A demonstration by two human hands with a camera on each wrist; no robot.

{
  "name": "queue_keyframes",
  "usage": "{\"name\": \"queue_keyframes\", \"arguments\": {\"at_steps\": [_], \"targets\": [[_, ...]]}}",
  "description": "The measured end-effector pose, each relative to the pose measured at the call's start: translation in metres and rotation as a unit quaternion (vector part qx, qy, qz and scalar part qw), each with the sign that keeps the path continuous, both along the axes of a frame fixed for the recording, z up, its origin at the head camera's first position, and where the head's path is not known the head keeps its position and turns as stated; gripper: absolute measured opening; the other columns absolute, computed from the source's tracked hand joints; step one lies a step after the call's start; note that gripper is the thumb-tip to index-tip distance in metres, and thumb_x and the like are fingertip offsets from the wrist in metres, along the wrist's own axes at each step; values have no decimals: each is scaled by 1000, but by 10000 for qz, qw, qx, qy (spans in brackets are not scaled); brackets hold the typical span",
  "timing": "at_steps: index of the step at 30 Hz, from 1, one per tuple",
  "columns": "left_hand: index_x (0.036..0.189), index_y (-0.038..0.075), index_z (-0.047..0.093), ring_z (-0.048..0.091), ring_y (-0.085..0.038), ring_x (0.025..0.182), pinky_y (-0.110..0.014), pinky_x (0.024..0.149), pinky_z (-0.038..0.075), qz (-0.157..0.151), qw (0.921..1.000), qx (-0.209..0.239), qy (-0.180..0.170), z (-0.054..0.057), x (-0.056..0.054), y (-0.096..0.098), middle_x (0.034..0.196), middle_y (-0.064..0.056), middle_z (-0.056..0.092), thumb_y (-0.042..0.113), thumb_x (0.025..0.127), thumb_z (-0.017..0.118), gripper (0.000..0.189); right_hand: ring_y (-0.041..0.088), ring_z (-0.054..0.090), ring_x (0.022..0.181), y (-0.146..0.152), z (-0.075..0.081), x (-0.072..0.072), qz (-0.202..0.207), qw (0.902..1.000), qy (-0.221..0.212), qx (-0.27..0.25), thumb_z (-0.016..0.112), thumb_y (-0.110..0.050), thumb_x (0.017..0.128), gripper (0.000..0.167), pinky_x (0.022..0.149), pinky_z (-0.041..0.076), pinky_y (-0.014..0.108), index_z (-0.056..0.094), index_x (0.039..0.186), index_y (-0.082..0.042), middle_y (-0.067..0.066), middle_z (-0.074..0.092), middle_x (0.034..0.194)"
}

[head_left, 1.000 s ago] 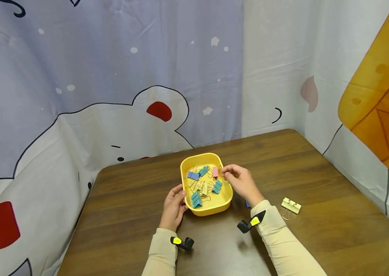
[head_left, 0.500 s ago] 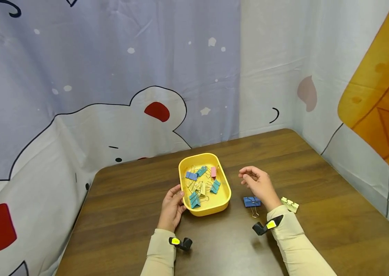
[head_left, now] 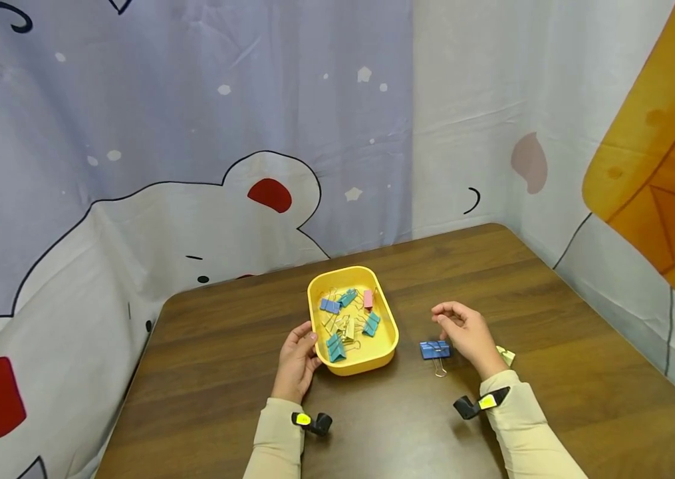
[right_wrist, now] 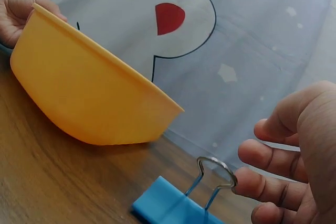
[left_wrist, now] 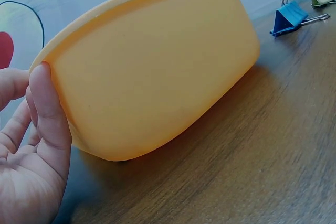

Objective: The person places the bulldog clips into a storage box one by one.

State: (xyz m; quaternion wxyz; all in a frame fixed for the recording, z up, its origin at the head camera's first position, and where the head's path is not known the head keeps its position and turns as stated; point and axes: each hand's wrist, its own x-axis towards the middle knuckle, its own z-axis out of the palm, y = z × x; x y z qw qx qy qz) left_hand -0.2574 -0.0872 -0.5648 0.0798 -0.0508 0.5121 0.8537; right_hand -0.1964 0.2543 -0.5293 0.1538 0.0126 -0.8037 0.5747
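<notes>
A yellow plastic basket [head_left: 373, 362] stands on the table, with several binder clips in teal, pale yellow, purple-blue and pink inside. My left hand [head_left: 297, 362] grips its near-left side, thumb against the wall near the rim in the left wrist view. Just right of the basket a blue binder clip [head_left: 435, 350] lies on the table, one wire handle raised [right_wrist: 215, 166]. Beside and above that clip hovers my right hand [head_left: 465, 336], fingers loosely bent and holding nothing. Partly hidden behind the right hand is a pale yellow binder clip [head_left: 506, 355].
The dark wood table [head_left: 223, 372] has its far edge close to a printed curtain [head_left: 193, 100] at the back and right. Each wrist wears a strap with a small black camera mount [head_left: 320, 424].
My right hand has moved from the basket's right rim to the right, uncovering the blue binder clip and partly covering the pale yellow one. The left hand keeps its grip on the basket.
</notes>
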Motion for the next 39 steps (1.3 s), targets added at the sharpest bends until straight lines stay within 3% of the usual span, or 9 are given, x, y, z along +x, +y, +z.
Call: {"name": "queue_keyframes", "arguments": {"at_steps": [6, 16, 24, 30, 39], "targets": [[130, 4, 53, 58, -11, 69, -20, 50, 52, 34, 10000, 6, 4, 0, 0, 0, 109, -12, 60, 3, 101, 57, 30, 22, 60, 55, 4, -5, 1, 7, 9994, -231, 261, 59, -5, 98, 17, 55, 52, 28, 67, 110, 4, 23, 70, 95], [137, -1, 47, 58, -10, 68, -19, 49, 52, 16, 9999, 112, -16, 0, 1, 0, 107, -11, 60, 2, 102, 55, 36, 26, 63, 52, 3, -2, 6, 259, 9938, -911, 577, 56, -10, 100, 21, 39, 46, 29, 66, 115, 0, 17, 71, 94], [135, -1, 47, 58, -10, 68, -19, 50, 52, 12, 9999, 165, -19, 1, 1, 0, 106, -10, 60, 0, 102, 55, 34, 26, 68, 59, 1, -1, 7, 679, 9885, -1326, -265, 54, -6, 99, 25, 42, 52, 32, 60, 119, 8, 20, 70, 97], [133, 0, 49, 57, -9, 67, -19, 49, 52, 16, 9998, 197, -38, 1, 2, 1, 105, -9, 60, 1, 102, 55, 32, 24, 70, 66, 6, -3, 10, 1189, 9752, -1522, -1078, 57, -3, 97, 35, 48, 55, 30, 50, 128, 14, 26, 68, 106], [131, 2, 51, 58, -10, 68, -19, 50, 52, 21, 9998, 178, -2, 0, 2, 0, 106, -11, 61, 1, 101, 56, 30, 23, 71, 74, 7, -3, 9, 1504, 9685, -1418, -1391, 63, 5, 93, 42, 52, 57, 29, 46, 128, 18, 28, 63, 110]]}}
